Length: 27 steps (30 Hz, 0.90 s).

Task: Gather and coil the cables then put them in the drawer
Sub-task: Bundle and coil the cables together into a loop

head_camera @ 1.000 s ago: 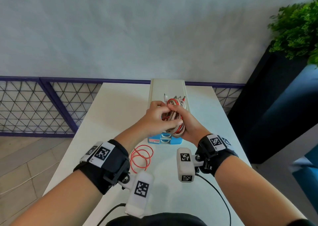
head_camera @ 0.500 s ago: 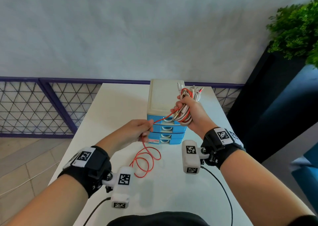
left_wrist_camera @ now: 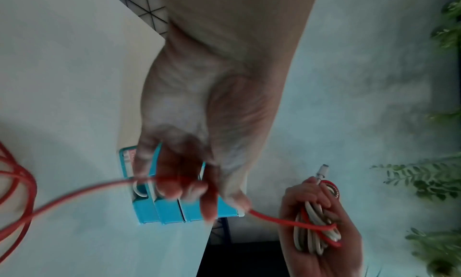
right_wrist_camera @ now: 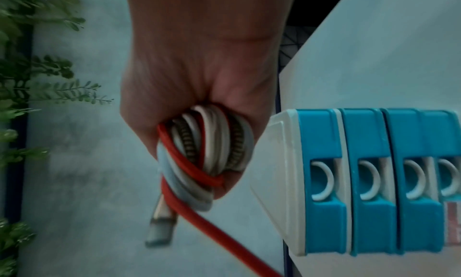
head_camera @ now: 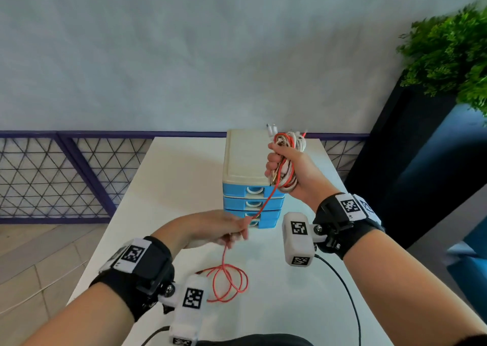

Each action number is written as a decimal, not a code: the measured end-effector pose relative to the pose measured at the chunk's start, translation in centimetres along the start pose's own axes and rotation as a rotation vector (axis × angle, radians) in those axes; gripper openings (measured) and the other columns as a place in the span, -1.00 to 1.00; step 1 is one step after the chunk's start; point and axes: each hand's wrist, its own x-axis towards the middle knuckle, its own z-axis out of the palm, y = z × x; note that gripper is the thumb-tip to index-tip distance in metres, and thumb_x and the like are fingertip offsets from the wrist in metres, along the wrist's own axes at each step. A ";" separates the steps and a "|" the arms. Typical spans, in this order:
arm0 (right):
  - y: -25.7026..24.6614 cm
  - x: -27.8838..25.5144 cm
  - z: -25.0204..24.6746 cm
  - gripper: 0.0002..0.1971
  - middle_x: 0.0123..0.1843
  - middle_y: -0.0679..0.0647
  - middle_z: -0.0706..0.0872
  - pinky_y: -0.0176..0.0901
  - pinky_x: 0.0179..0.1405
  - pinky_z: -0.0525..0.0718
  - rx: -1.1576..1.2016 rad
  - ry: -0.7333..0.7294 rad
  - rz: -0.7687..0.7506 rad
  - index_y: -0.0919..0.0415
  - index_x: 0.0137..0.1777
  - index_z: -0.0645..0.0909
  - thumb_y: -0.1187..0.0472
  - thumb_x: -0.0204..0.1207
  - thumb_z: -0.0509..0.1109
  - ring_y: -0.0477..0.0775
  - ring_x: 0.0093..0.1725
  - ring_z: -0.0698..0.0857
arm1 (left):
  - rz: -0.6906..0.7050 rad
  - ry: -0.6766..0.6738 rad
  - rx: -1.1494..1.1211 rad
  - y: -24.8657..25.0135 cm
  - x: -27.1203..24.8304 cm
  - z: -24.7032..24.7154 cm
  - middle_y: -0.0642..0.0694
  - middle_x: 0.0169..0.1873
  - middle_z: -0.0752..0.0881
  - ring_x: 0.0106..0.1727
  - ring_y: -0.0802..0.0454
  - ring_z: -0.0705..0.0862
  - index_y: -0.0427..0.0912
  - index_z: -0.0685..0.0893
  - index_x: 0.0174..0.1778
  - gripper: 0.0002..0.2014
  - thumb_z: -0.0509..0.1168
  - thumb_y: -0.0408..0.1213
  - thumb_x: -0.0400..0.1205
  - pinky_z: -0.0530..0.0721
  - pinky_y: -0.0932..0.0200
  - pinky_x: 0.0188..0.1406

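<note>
My right hand (head_camera: 287, 166) grips a coiled bundle of white, red and braided cables (head_camera: 288, 145), held up beside the top right of the blue drawer unit (head_camera: 253, 203). The same cable bundle (right_wrist_camera: 207, 149) fills the fist in the right wrist view. A red cable (head_camera: 266, 200) runs from the bundle down to my left hand (head_camera: 226, 229), whose fingers curl round it in front of the drawers. Below that hand the red cable's slack (head_camera: 229, 282) lies in loose loops on the white table (head_camera: 171, 182). All drawers look closed.
The drawer unit has a cream top (head_camera: 245, 155) and stands mid-table toward the far edge. A dark planter with a green plant (head_camera: 453, 50) is at the right. A purple lattice railing (head_camera: 66, 174) runs behind the table, at the left.
My right hand has lifted the bundle up and right, off the drawer unit. My left hand has let go of the bundle and drawn back toward me along the red cable.
</note>
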 end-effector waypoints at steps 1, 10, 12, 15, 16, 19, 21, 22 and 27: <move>-0.3 -0.3 -0.1 -0.94 -0.49 0.01 0.53 -0.23 -0.47 0.63 -0.110 -0.034 0.018 0.22 -0.10 0.50 0.32 0.61 0.27 -0.06 -0.54 0.58 | 0.043 0.124 0.051 -0.3 0.3 -0.3 0.00 -0.41 0.52 -0.31 0.07 0.49 -0.12 0.66 -0.17 -0.69 0.22 0.06 0.63 0.51 0.24 -0.16; 1.0 -1.1 0.3 -0.82 -0.01 0.34 0.78 0.08 0.00 0.78 -0.712 -0.103 0.108 0.38 0.09 0.68 0.33 0.54 0.40 0.20 -0.09 0.79 | 0.541 0.737 0.221 4.2 0.5 -1.2 -0.01 -0.21 0.76 -0.15 0.13 0.69 -0.08 0.70 -0.19 -0.97 0.40 -0.25 0.56 0.64 0.18 -0.18; 1.4 -1.2 0.4 -0.78 -0.03 0.34 0.79 0.00 -0.14 0.79 -0.560 -0.150 0.166 0.42 0.18 0.64 0.34 0.58 0.34 0.20 -0.11 0.82 | 0.561 0.794 0.217 4.3 0.7 -0.8 0.03 -0.24 0.73 -0.19 0.12 0.69 -0.10 0.69 -0.18 -0.94 0.41 -0.22 0.54 0.58 0.20 -0.26; 1.7 -1.5 0.2 -0.82 -0.16 0.31 0.79 -0.02 -0.23 0.77 -0.477 -0.164 0.199 0.47 0.05 0.64 0.34 0.60 0.30 0.21 -0.20 0.82 | 0.506 0.888 0.181 4.1 1.0 -0.3 0.04 -0.29 0.64 -0.39 0.11 0.59 -0.10 0.54 -0.15 -0.77 0.44 -0.10 0.51 0.50 0.26 -0.47; 1.8 -1.5 0.0 -0.86 -0.21 0.28 0.77 0.02 -0.22 0.77 -0.471 -0.151 0.196 0.43 -0.03 0.64 0.34 0.60 0.30 0.21 -0.24 0.80 | 0.446 0.863 0.161 4.1 1.0 -0.3 0.01 -0.32 0.62 -0.47 0.09 0.56 -0.10 0.50 -0.16 -0.74 0.42 -0.05 0.52 0.49 0.25 -0.53; 1.8 -1.1 -0.7 -0.89 -0.33 0.18 0.70 0.04 -0.19 0.78 -0.475 -0.049 0.131 0.32 -0.16 0.59 0.34 0.59 0.33 0.12 -0.37 0.74 | 0.215 0.620 -0.104 4.0 0.7 -0.6 -0.02 -0.54 0.48 -0.59 0.07 0.43 -0.14 0.48 -0.28 -0.64 0.20 0.09 0.64 0.54 0.16 -0.53; 1.7 -0.7 -1.7 -0.92 -0.34 0.16 0.68 0.07 -0.14 0.77 -0.484 0.064 0.060 0.28 -0.14 0.56 0.34 0.59 0.34 0.10 -0.40 0.72 | 0.121 0.439 -0.411 3.7 0.2 -1.0 0.02 -0.61 0.37 -0.62 0.08 0.35 -0.15 0.49 -0.29 -0.58 0.04 0.09 0.71 0.51 0.18 -0.52; 1.7 -0.5 -2.1 -0.93 -0.33 0.16 0.68 0.13 -0.06 0.75 -0.500 0.112 0.033 0.27 -0.14 0.56 0.33 0.58 0.36 0.11 -0.38 0.72 | 0.112 0.370 -0.522 3.5 -0.1 -1.3 0.03 -0.61 0.36 -0.62 0.09 0.34 -0.14 0.50 -0.27 -0.60 -0.01 0.02 0.74 0.49 0.21 -0.52; 2.3 0.1 -2.6 -0.81 -0.30 0.16 0.67 -0.03 -0.22 0.78 -0.603 0.146 0.011 0.24 -0.16 0.59 0.13 0.53 0.47 0.10 -0.39 0.72 | 0.225 0.246 -0.618 3.7 -0.1 -0.9 0.05 -0.41 0.57 -0.44 0.14 0.50 -0.13 0.63 -0.10 -0.81 0.13 -0.25 0.73 0.59 0.27 -0.38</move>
